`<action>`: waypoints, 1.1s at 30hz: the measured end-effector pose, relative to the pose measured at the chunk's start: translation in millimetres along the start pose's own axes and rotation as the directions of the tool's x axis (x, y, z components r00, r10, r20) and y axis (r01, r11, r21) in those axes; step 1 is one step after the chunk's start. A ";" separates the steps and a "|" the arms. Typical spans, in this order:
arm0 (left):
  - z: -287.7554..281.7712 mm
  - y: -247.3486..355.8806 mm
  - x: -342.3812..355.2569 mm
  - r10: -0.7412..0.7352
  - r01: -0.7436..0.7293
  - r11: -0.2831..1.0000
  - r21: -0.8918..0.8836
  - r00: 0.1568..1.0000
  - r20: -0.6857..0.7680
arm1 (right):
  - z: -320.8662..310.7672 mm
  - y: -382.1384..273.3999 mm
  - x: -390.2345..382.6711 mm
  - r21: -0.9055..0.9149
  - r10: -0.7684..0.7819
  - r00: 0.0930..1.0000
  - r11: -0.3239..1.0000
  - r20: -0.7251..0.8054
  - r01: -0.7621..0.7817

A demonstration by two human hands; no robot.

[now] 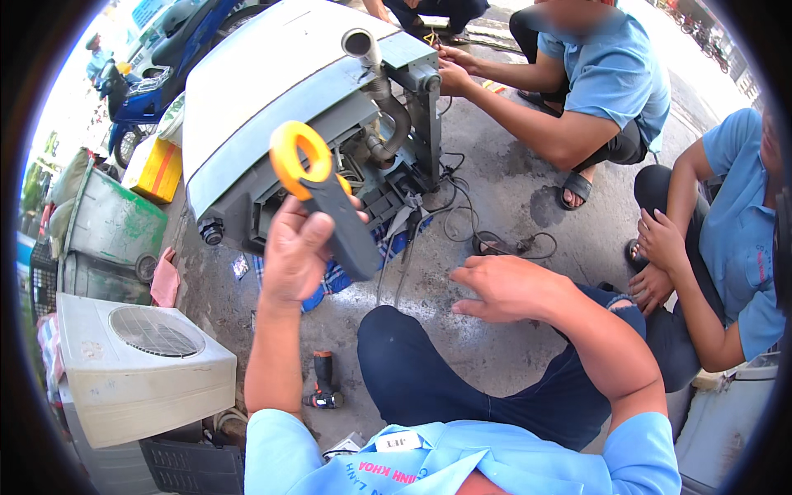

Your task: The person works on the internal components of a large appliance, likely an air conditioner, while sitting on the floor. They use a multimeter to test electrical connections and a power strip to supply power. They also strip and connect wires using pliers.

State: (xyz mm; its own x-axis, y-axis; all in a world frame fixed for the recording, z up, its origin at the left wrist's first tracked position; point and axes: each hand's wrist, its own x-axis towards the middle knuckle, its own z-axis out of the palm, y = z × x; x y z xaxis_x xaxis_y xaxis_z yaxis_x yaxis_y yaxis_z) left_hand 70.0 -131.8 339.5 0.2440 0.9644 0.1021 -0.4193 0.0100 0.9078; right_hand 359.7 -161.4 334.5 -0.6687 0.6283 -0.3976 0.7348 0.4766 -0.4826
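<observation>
My left hand [294,256] is closed around the dark body of a clamp meter [338,223] and holds it up, its yellow ring jaw toward the top. Just beyond it a large white appliance [256,62] lies tipped, with its grey underside facing me. A corrugated hose [394,115] and a bent metal pipe show on that side, and inner parts are exposed. My right hand [507,289] hovers above my knee, fingers loosely stretched, with nothing in it. Dark cables [462,206] trail over the concrete from the appliance. A blue checked cloth [334,279] lies beneath it, partly hidden.
A cordless drill [323,379] is on the ground by my left forearm. At left stand a white air-conditioner unit [148,363], a green bin [115,219], a yellow box [153,169] and a blue motorbike [157,91]. Crouching people in blue shirts [606,82] are at right; one handles thin wires.
</observation>
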 end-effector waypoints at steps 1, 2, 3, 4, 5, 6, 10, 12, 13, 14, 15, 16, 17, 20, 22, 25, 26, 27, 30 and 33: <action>9.5 -21.4 -9.3 -0.147 0.147 0.989 -0.023 0.989 0.005 | -13.8 -7.7 -11.6 0.009 0.019 1.000 1.000 -0.013 -0.019; 17.7 -42.7 -15.9 -0.227 0.228 0.973 -0.041 0.973 0.047 | -23.8 -15.5 -18.8 -0.039 0.041 0.999 0.998 0.005 -0.041; 20.1 -60.7 -23.7 -0.320 0.322 0.944 -0.066 0.946 0.046 | -33.8 -24.8 -26.6 -0.084 0.073 0.997 0.994 0.019 -0.071; 20.7 -81.2 -33.0 -0.419 0.422 0.901 -0.103 0.907 0.048 | -38.4 -30.5 -28.4 -0.125 0.113 0.993 0.986 0.043 -0.107; 25.8 -94.9 -41.8 -0.479 0.475 0.865 -0.163 0.878 0.019 | -43.9 -39.3 -24.2 -0.125 0.141 0.980 0.984 0.141 -0.123; 34.5 -106.2 -46.9 -0.530 0.517 0.825 -0.227 0.848 0.005 | -42.5 -42.1 -21.5 -0.124 0.096 0.987 0.989 0.126 -0.080; 58.0 -153.6 -61.8 -0.549 0.469 0.767 -0.438 0.833 -0.069 | -2.6 -18.6 -0.3 -0.117 0.010 0.992 0.993 0.130 0.005; 57.4 -170.1 -64.3 -0.555 0.440 0.776 -0.452 0.817 -0.158 | 22.3 2.1 20.2 -0.090 -0.001 0.991 0.996 0.135 0.013; 57.0 -177.7 -66.6 -0.563 0.429 0.778 -0.459 0.801 -0.204 | 37.0 15.6 33.8 -0.019 -0.005 0.992 1.000 0.129 0.008; 54.4 -184.0 -67.3 -0.569 0.419 0.783 -0.460 0.782 -0.255 | 52.4 29.1 47.0 0.039 -0.047 0.994 0.998 0.103 0.043; 50.4 -188.4 -66.2 -0.574 0.411 0.788 -0.459 0.759 -0.306 | 66.9 43.0 59.5 0.098 -0.088 0.993 0.992 0.075 0.081; 49.2 -188.7 -65.4 -0.580 0.401 0.791 -0.462 0.733 -0.355 | 77.1 50.8 68.0 0.156 -0.125 0.991 0.981 0.049 0.116; 51.8 -187.4 -65.3 -0.566 0.379 0.806 -0.455 0.717 -0.406 | 82.6 57.2 77.3 0.189 -0.144 0.981 0.975 0.126 0.119; 35.2 -201.9 -70.0 -0.540 0.394 0.837 -0.380 0.710 -0.452 | 85.4 64.8 105.1 0.261 -0.167 0.959 0.960 0.230 0.105; 37.3 -207.4 -73.9 -0.512 0.355 0.858 -0.372 0.655 -0.555 | 94.6 65.8 118.1 0.317 -0.228 0.953 0.935 0.199 0.157; 42.4 -215.2 -83.8 -0.505 0.297 0.863 -0.410 0.567 -0.652 | 125.8 71.2 145.7 0.390 -0.291 0.944 0.896 0.155 0.212; 46.9 -215.0 -87.6 -0.489 0.274 0.872 -0.406 0.537 -0.687 | 133.7 72.3 151.0 0.398 -0.325 0.930 0.886 0.171 0.236; 52.2 -213.4 -92.9 -0.480 0.254 0.877 -0.408 0.501 -0.720 | 137.2 68.3 153.0 0.410 -0.356 0.915 0.876 0.192 0.254; 77.4 -204.6 -103.2 -0.433 0.220 0.901 -0.373 0.445 -0.784 | 138.6 59.3 143.4 0.466 -0.451 0.866 0.827 0.216 0.314; 90.3 -198.9 -120.6 -0.370 0.218 0.928 -0.301 0.479 -0.796 | 125.1 48.5 124.0 0.503 -0.497 0.833 0.799 0.243 0.330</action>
State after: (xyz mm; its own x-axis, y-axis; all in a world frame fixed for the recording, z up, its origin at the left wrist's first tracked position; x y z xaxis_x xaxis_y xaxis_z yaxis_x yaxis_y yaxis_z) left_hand 203.0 -274.0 183.3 -0.4237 0.6685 -0.6112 -0.5993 0.2990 0.7426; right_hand 298.2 -137.3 164.3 -0.9499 0.1369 -0.2809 0.3091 0.2791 -0.9092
